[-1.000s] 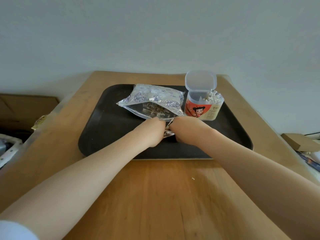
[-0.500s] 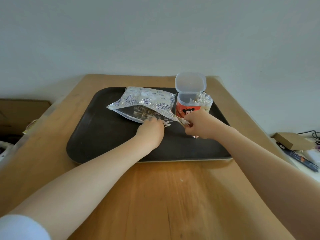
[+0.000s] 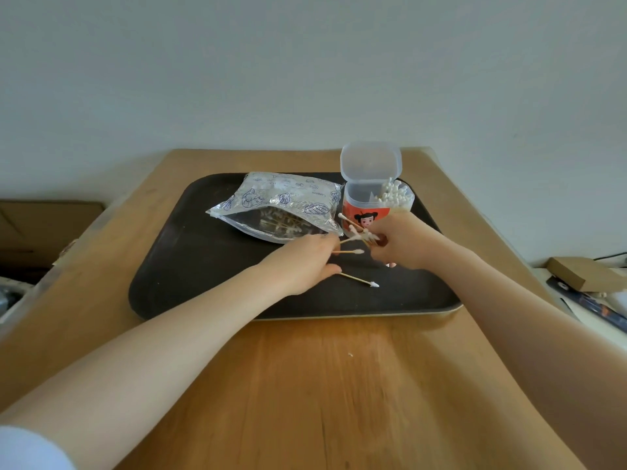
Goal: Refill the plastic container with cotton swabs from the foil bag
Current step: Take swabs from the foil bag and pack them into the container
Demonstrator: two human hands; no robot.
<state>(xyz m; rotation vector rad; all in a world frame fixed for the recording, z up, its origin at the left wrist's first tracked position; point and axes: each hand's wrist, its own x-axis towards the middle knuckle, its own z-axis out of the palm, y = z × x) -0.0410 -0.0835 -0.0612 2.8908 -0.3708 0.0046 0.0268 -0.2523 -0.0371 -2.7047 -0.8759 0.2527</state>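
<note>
Swabs [image 3: 356, 234] have come out of the bag [image 3: 281, 205] since the earlier frame, now bunched in the right hand [image 3: 398, 244] at frame centre, below the open container [image 3: 376, 201]. One swab [image 3: 359, 280] lies loose on the tray [image 3: 190, 266] beside the left hand [image 3: 305, 262], which rests flat, fingers relaxed, touching the bag's mouth.

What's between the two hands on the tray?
In the head view, cotton swabs lie between the left hand and right hand.
</note>
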